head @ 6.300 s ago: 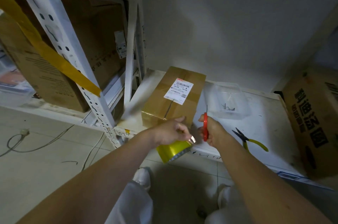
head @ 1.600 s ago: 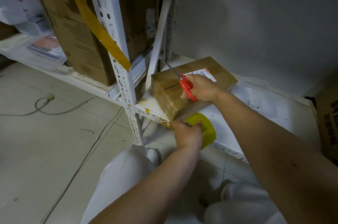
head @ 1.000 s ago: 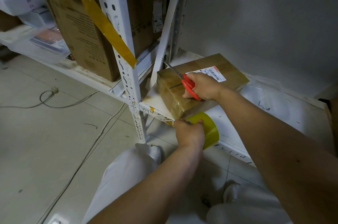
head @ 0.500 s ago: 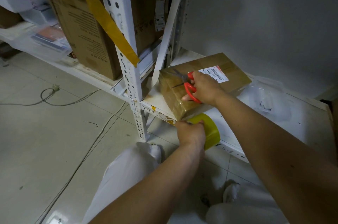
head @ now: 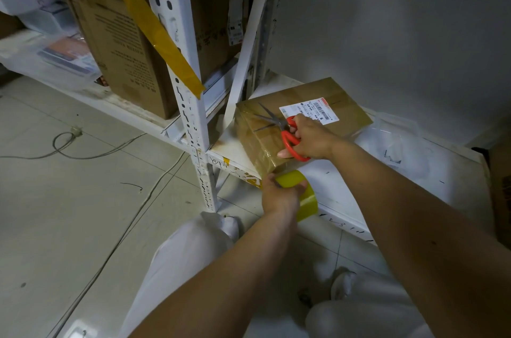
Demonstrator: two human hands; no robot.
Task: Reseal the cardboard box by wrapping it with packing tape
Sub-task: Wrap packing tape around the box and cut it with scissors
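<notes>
Cardboard box (head: 301, 122), brown, rectangular, with a white shipping label (head: 308, 110) on its top face: lies flat at the front left corner of the low white metal shelf (head: 359, 194), near the perforated white upright post (head: 188, 116). Glossy clear tape covers its near end and front corner, which suggests at least one pass of wrapping is laid down. Tape roll (head: 300, 194), yellow-tinted, packing type: held just below the box's front corner at the shelf edge by the left hand (head: 278, 198), whose fingers curl round the roll; whether a strip runs from roll to box cannot be told for certain. Scissors (head: 286, 130), red-handled with grey steel blades: gripped through the loops by the right hand (head: 309, 141), which rests on the box top; blades are parted and lie over the taped end, pointing towards the post. Judged stage: tape applied at the near end, cut pending; the far end shows a duller band, and whether it needs a further wrap is unclear. Other items: clear plastic bag (head: 398, 144) on the shelf right of the box; large brown cartons (head: 132, 33) on the neighbouring shelf; loose yellow tape strip (head: 154, 31) hanging across the post; grey cable (head: 83, 144) on the tiled floor.
</notes>
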